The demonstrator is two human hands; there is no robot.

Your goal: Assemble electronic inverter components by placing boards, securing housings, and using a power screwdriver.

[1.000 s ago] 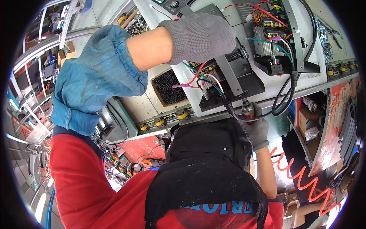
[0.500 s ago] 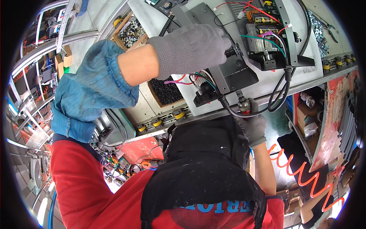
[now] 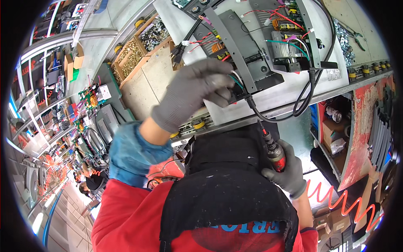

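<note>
Gripping the screwdriver (image 3: 276, 154) with my right hand (image 3: 289, 171), I have those fingers closed round its red and grey body, right of centre and below the desk edge. Its long axis runs steeply from lower right to upper left, bit pointing upward; the tip shows close by the power cord (image 3: 270, 120), though I cannot tell whether they touch.

The open black case (image 3: 268, 80) lies at upper centre, above and slightly left of that tip, its grey metal strip (image 3: 235, 52) slanting from upper left to lower right. My left hand (image 3: 189, 93) is the nearer one, at the case's left side. Its fingers are half curled and point right, toward the white and green wires (image 3: 237, 79); I cannot tell whether they touch or hold anything.

Under the case is a white board (image 3: 222, 114) on the desk (image 3: 140, 90). A second wired case (image 3: 289, 52) stands just to the right, with pliers (image 3: 357, 40) beyond it at upper right. Wooden bins (image 3: 142, 47) of brass and silver screws sit at upper left, and yellow rollers (image 3: 198, 124) line the near edge. Around me, I see shelves (image 3: 333, 143) at right and cardboard boxes (image 3: 78, 59) far left.
</note>
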